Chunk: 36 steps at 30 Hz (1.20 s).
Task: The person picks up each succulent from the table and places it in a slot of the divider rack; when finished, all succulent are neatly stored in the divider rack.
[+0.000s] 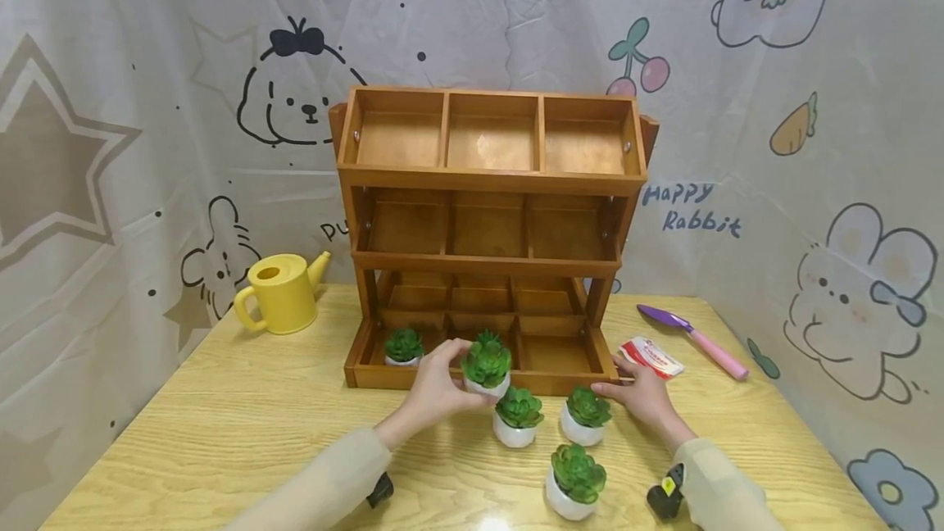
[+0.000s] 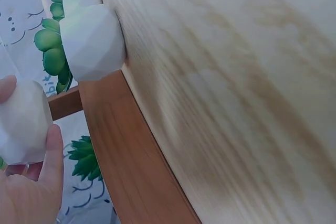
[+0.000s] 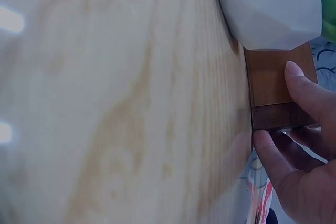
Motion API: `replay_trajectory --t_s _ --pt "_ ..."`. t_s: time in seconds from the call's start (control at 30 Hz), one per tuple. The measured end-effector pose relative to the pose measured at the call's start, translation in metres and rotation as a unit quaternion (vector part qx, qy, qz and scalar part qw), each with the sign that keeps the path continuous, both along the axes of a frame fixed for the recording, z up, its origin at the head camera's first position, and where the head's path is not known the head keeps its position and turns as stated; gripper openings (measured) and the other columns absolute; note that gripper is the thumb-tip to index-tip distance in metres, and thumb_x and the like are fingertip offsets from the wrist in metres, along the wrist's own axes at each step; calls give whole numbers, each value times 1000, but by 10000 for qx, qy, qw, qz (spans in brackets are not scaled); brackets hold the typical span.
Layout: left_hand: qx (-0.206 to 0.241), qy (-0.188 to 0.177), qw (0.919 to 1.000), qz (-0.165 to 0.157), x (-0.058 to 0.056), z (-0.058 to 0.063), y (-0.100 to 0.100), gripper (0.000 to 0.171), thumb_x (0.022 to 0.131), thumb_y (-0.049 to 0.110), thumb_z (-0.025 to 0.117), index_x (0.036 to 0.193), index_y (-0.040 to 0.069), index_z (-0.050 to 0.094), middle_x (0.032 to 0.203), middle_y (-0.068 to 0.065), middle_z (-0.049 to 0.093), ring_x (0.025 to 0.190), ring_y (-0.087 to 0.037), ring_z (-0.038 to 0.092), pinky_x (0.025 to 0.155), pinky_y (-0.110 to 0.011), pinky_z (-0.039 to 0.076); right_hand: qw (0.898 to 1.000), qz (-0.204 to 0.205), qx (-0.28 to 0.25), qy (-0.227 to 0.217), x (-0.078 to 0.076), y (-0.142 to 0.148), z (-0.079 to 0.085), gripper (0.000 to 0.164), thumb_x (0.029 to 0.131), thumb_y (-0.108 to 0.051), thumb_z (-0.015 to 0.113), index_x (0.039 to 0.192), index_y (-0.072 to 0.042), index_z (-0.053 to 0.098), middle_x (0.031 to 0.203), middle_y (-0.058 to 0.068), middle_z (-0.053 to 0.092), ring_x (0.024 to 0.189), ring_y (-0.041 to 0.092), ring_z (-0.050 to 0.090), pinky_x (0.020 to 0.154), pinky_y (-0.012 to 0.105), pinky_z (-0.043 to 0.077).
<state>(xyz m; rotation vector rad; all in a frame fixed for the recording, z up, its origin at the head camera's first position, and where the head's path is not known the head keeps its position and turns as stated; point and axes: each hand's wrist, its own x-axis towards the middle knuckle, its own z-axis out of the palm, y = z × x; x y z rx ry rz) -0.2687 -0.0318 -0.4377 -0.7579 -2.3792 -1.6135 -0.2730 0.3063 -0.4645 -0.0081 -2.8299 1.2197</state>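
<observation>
My left hand (image 1: 442,383) holds a small succulent (image 1: 487,363) by its white faceted pot (image 2: 23,124), just in front of the bottom tier's middle compartment. My right hand (image 1: 645,396) grips the front right corner of the wooden shelf (image 1: 487,179), thumb on the front board and fingers around the end, as the right wrist view shows. A second succulent (image 1: 403,346) sits in the bottom left compartment. On the table in front stand three more: one potted plant (image 1: 519,416) beside the held one, another (image 1: 585,415) near my right hand, and a third (image 1: 575,482) closest to me.
A yellow watering can (image 1: 283,293) stands left of the shelf. Right of it lie a red-and-white packet (image 1: 652,356) and a small trowel (image 1: 693,341) with a purple blade and pink handle. Printed cloth (image 1: 737,105) hangs behind and beside the wooden table (image 1: 221,433).
</observation>
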Motion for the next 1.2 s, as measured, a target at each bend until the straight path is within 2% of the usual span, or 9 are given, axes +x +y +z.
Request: replay_trajectory --t_s 0.07,0.43,0.67,0.73,0.87,0.93,1.1,1.2 --pt "-28 79 10000 -22 -2 1 3 59 61 15 90 112 11 61 106 -5 60 98 -24 58 66 -19 55 10000 12 7 0 0 0 0 81 81 -36 76 139 10 41 135 35 47 117 47 54 95 52 46" --pt "-59 -46 9997 -215 -7 3 17 59 65 13 88 115 5 59 104 -9 57 87 -29 67 69 -19 54 10000 71 -11 46 -3 2 -4 79 82 -35 75 139 10 42 136 34 46 117 46 55 95 51 47" --pt "-364 212 9990 -152 -15 8 33 60 65 17 88 116 6 59 105 -7 57 93 -22 59 67 -17 53 10000 36 -28 65 -2 4 -3 80 82 -35 75 139 9 41 137 32 46 118 46 54 96 52 46" --pt "-507 254 9983 -138 -17 10 38 60 66 18 87 117 7 58 107 -6 57 96 -22 57 69 -19 54 10000 40 -33 35 -1 4 -3 80 82 -35 75 139 9 41 136 33 46 119 47 53 97 52 45" --pt "-775 368 9962 -147 -19 11 47 60 67 19 87 118 8 58 109 -6 58 99 -21 59 77 -33 55 10000 16 7 -3 1 5 -3 78 83 -35 75 139 8 42 135 34 47 118 46 53 96 52 46" --pt "-872 411 9952 -142 -21 12 51 60 67 21 87 119 8 58 110 -5 59 99 -20 59 80 -34 54 10000 -7 28 9 1 5 -4 78 82 -35 75 139 8 42 135 34 47 118 46 54 96 52 46" --pt "-1057 554 9927 -155 -25 13 58 61 67 21 88 118 8 58 106 -5 58 87 -25 58 68 -24 48 10000 28 -8 28 -1 4 -3 78 82 -35 75 139 8 42 136 33 47 118 46 54 96 52 46" --pt "-1228 636 9903 -125 -27 14 60 61 67 23 88 118 10 59 105 -3 59 88 -23 59 70 -23 47 10000 50 11 57 -2 4 -3 78 83 -35 75 139 7 43 135 32 48 119 46 53 96 52 46"
